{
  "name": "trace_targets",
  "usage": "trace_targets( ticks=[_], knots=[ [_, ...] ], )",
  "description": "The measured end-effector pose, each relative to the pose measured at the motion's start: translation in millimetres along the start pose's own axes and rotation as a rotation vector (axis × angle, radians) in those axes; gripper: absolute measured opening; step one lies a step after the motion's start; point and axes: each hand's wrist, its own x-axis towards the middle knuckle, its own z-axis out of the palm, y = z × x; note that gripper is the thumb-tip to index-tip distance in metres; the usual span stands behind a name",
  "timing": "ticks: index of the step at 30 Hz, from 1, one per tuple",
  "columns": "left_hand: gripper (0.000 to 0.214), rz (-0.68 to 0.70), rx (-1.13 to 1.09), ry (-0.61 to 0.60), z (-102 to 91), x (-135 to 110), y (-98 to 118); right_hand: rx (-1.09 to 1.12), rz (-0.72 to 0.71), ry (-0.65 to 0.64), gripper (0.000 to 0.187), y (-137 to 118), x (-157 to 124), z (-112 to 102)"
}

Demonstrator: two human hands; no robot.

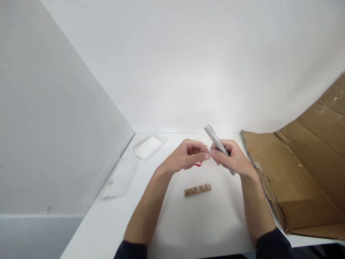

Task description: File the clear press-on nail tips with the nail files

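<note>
Above the middle of the table, my left hand (192, 155) is closed, thumb against index finger. Whatever is in that pinch is too small or hidden to make out. My right hand (229, 155) grips a slim silver device (215, 137) with rounded ends, which slants up to the left. The fingertips of both hands nearly meet. Behind the left fingers, part of a red-and-white item (198, 164) shows. Nearer to me lies a small brown strip (192, 193) with several short grey and pale pieces standing in it.
A clear plastic tray (147, 146) rests at the back left of the white table (107, 226). Another transparent plastic piece (118, 180) lies at the left edge. Opened brown cardboard (304, 187) covers the right side. White walls stand behind and at left.
</note>
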Motion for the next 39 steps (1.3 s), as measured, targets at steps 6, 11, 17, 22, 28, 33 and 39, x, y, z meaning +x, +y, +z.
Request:
trace_targets(
  ticks=[6,11,17,22,28,33,39],
  knots=[
    [0.036,0.082,0.016,0.12,2.5,4.1,-7.1,0.235,-0.007,0.164,0.031,9.0,5.3,9.4],
    [0.02,0.39,0.145,0.515,17.3,14.8,-17.2,0.487,-0.056,0.49,0.033,16.1,15.7,30.4],
    [0.014,0.526,0.145,0.628,32.6,18.1,-21.5,0.578,-0.043,0.533,0.042,17.0,16.0,47.4],
    [0.025,0.516,0.098,0.682,35.2,16.5,-19.6,0.567,-0.034,0.453,0.048,17.6,15.8,54.9],
    [0.034,0.418,-0.089,0.575,25.4,14.7,-17.7,0.212,-0.133,0.395,0.03,21.3,10.1,46.8],
    [0.035,0.337,-0.178,0.359,12.5,8.1,-13.5,-0.405,-0.275,0.336,0.042,18.0,-4.9,31.7],
    [0.036,0.283,-0.276,0.267,8.1,1.1,-7.2,-0.503,-0.376,0.393,0.036,13.2,-5.8,26.8]
  ],
)
